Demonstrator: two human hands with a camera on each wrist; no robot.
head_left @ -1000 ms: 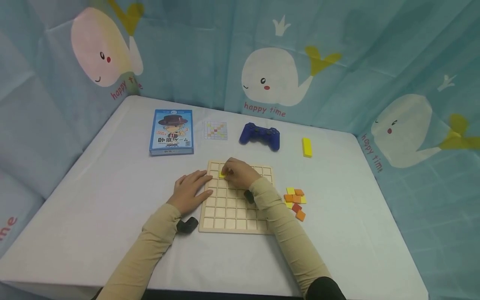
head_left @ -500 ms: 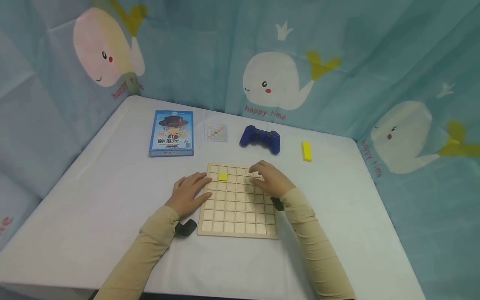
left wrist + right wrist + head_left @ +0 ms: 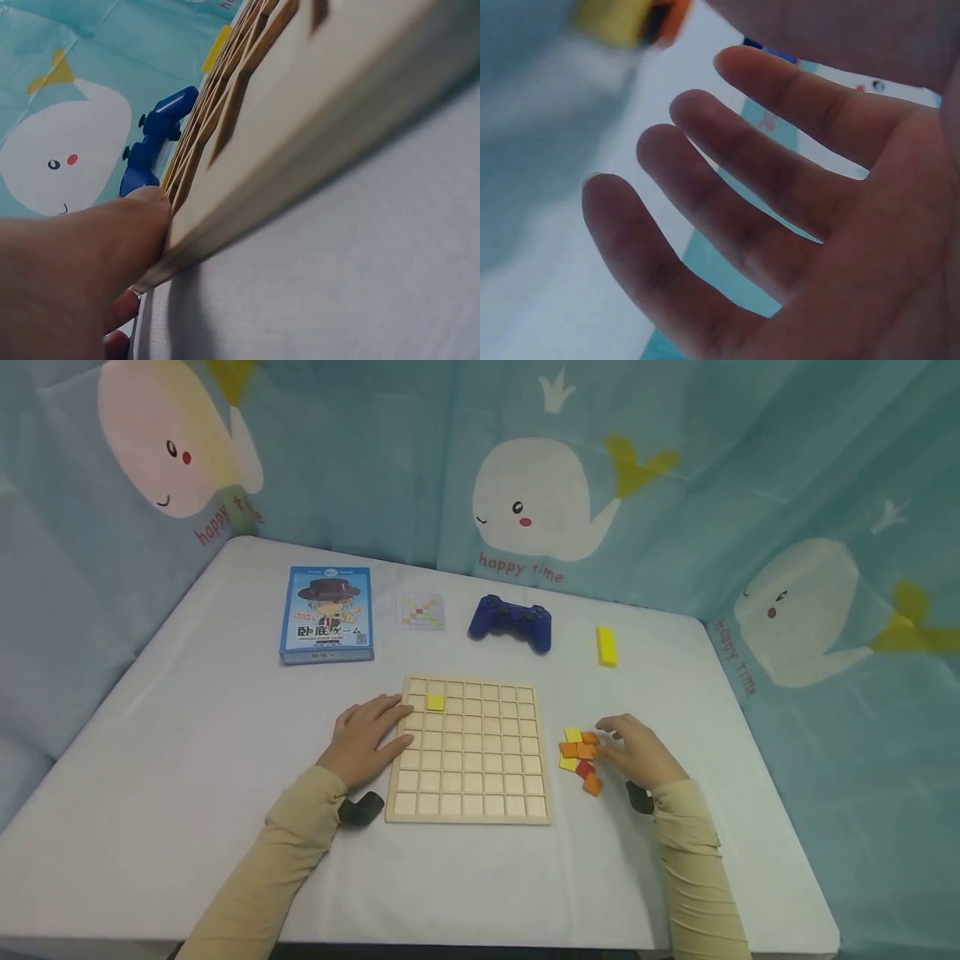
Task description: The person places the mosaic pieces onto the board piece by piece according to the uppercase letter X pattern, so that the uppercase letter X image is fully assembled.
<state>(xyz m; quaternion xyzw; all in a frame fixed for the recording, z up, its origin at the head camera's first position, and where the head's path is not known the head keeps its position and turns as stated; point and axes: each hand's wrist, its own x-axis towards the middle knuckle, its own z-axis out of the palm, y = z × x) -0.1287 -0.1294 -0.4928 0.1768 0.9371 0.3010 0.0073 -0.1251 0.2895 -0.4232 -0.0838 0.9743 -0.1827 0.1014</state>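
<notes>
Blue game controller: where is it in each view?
Head: blue game controller at the table's far side, behind the wooden grid board.
Left wrist: left of centre, beyond the board's edge, in front of the whale curtain.
Right wrist: cannot tell; only a blurred blue bit behind the fingers.
Shared landmark: the board.

A white table (image 3: 187, 760) carries a wooden grid board (image 3: 468, 749) near the middle, with a small heap of orange and yellow tiles (image 3: 581, 758) just to its right. Along the far side lie a blue box (image 3: 327, 613), a pattern card (image 3: 420, 611), a blue game controller (image 3: 511, 622) and a yellow block (image 3: 606, 646).
</notes>
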